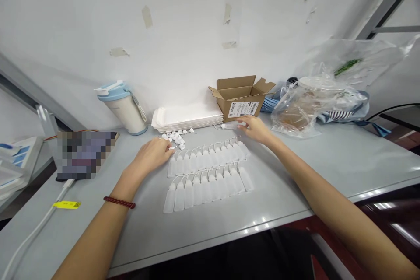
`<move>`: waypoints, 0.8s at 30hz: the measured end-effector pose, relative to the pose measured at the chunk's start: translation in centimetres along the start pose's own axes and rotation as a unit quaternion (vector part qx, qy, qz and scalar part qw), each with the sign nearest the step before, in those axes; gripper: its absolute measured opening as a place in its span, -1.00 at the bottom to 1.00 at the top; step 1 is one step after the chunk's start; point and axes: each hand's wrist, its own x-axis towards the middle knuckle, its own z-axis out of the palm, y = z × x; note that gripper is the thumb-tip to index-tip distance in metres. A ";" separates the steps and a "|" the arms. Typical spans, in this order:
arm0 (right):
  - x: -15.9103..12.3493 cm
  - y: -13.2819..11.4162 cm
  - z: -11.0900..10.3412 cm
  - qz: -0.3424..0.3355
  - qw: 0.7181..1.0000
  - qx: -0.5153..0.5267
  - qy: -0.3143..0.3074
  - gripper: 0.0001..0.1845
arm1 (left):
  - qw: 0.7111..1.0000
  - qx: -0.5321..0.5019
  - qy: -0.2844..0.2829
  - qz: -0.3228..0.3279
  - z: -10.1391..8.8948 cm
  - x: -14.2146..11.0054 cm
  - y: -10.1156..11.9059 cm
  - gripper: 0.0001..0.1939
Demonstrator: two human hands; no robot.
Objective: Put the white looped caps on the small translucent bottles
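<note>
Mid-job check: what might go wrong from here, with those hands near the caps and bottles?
The left hand is right at the loose white caps; a careless brush could scatter them.
The translucent plastic bottles lie close together in two rows, so a low forearm might push several out of line.
The tumbler stands just beyond the left hand; a wide swing might tip it.

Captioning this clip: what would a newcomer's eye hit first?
Probably the two rows of translucent bottles lined up mid-way across the grey table. Next, the small white caps clustered by the left hand, and the open cardboard box just beyond the right hand.
</note>
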 end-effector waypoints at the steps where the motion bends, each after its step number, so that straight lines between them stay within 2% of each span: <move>1: -0.3 -0.4 -0.9 0.021 1.000 -0.003 -0.012 -0.75 | 1.000 -0.002 -0.003 -0.007 0.0 0.0 0.0 -0.72; 3: -0.9 -1.2 -2.5 0.047 0.998 0.002 -0.051 -0.78 | 1.000 -0.015 -0.003 -0.019 0.0 0.0 -0.1 -0.73; 6: -1.7 -2.3 -4.2 0.041 0.986 0.001 -0.161 -0.72 | 0.998 -0.044 0.024 -0.033 -0.2 -0.1 0.0 -0.75; 8: -2.0 -2.8 -4.7 0.042 0.973 0.003 -0.227 -0.69 | 0.995 -0.065 0.059 -0.040 -0.5 -0.3 0.2 -0.76; 10: -2.2 -3.1 -4.8 0.047 0.963 0.009 -0.266 -0.68 | 0.990 -0.096 0.095 -0.038 -0.8 -0.4 0.6 -0.76; 15: -2.3 -2.8 -4.3 0.055 0.961 -0.012 -0.271 -0.70 | 0.969 -0.202 0.138 -0.021 -1.0 -0.7 2.3 -0.77; 19: -2.2 -2.3 -4.1 0.075 0.953 -0.028 -0.293 -0.72 | 0.959 -0.235 0.158 -0.005 -0.6 -0.9 3.4 -0.78; 24: -2.1 -2.8 -4.1 0.100 0.942 -0.022 -0.319 -0.64 | 0.953 -0.268 0.136 0.044 0.0 -1.0 4.2 -0.80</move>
